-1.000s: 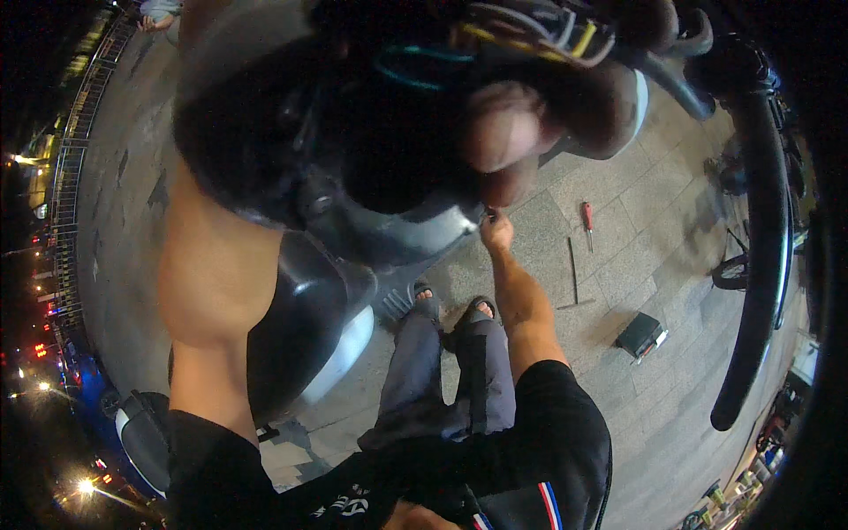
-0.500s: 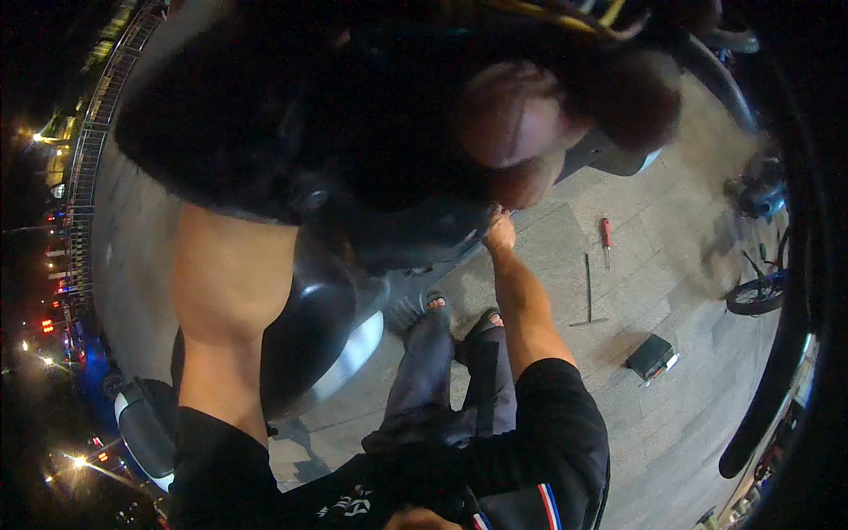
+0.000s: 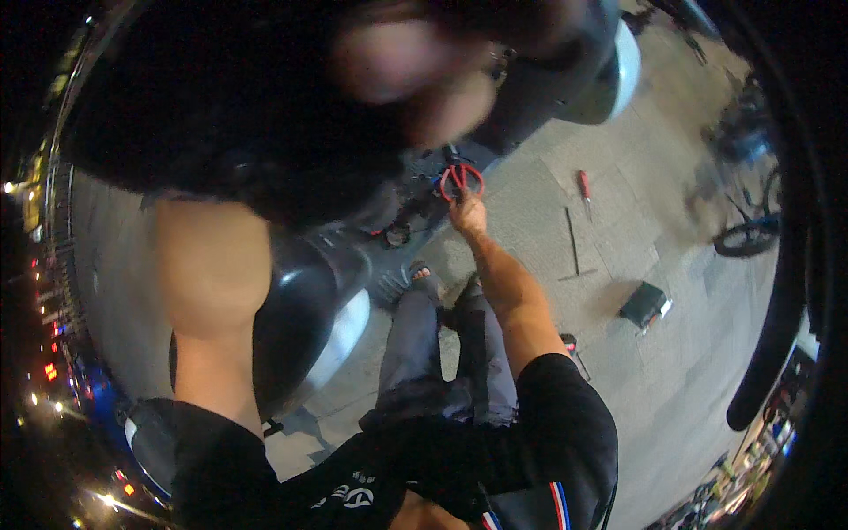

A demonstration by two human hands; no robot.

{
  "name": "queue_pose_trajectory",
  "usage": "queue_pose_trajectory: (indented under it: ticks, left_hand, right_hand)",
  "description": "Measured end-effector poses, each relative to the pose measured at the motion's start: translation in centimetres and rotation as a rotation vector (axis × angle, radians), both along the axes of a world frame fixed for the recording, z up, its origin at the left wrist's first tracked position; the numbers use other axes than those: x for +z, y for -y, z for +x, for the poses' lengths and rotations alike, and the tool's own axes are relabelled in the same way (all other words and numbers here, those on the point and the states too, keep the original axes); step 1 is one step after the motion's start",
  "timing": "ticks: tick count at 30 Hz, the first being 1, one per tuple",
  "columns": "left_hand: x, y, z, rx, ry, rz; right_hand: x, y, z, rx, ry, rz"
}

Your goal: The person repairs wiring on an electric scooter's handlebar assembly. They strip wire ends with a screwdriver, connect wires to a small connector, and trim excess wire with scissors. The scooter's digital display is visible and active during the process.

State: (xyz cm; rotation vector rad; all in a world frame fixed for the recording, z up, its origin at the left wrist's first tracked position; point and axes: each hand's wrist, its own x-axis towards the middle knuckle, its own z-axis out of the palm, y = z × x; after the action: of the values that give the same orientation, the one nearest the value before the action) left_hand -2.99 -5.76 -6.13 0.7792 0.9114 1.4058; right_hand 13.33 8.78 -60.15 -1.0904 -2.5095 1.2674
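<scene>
The black bulk of a scooter's front point(image 3: 230, 106) fills the upper view, dim and blurred. My left arm reaches up along its left side, and blurred fingers of my left hand point(image 3: 397, 66) curl at the top, close to the camera; what they grip is unclear. My right hand point(image 3: 468, 208) is closed on red-handled scissors point(image 3: 459, 179), held at the scooter's dark inner body below those fingers, beside a black part whose kind I cannot tell. Behind my left arm lies the scooter's rounded dark rear with a pale side panel point(image 3: 340, 336).
A red screwdriver point(image 3: 584, 185), a thin T-handled bar point(image 3: 572, 243) and a dark box point(image 3: 643, 305) lie on the paving to the right. A bicycle point(image 3: 746, 230) and a blue vehicle point(image 3: 738, 132) stand farther right. Railings and street lights line the left rim.
The red scissors in my right hand have come into view, and that hand sits lower. The blurred left fingers and dark bulk have shifted leftward and up, uncovering more of the scooter's inner body.
</scene>
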Motion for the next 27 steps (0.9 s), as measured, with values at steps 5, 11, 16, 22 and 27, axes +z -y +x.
queue_pose_trajectory:
  ticks: [5, 11, 16, 22, 27]
  left_hand:
    - [0.5, -7.5, -3.2, -0.288, 0.028, 0.108]
    - [1.5, -12.3, -2.3, -0.423, 0.150, 0.063]
    - [-0.4, -9.4, -4.5, -0.470, 0.394, 0.092]
    - [-3.1, -10.2, 1.0, 0.368, -1.023, 0.805]
    - [-4.1, -12.3, 2.2, 0.160, -0.374, 0.671]
  right_hand:
    - [-0.2, 1.7, 5.3, -0.109, 0.038, -0.056]
    - [-0.2, 0.1, 20.1, -0.178, 0.408, -0.117]
    - [4.0, -0.1, 26.5, -0.203, 0.659, -0.230]
    - [16.2, 4.2, 19.2, -0.107, 0.045, -0.196]
    - [32.4, 13.4, 6.7, 0.357, -0.183, -0.363]
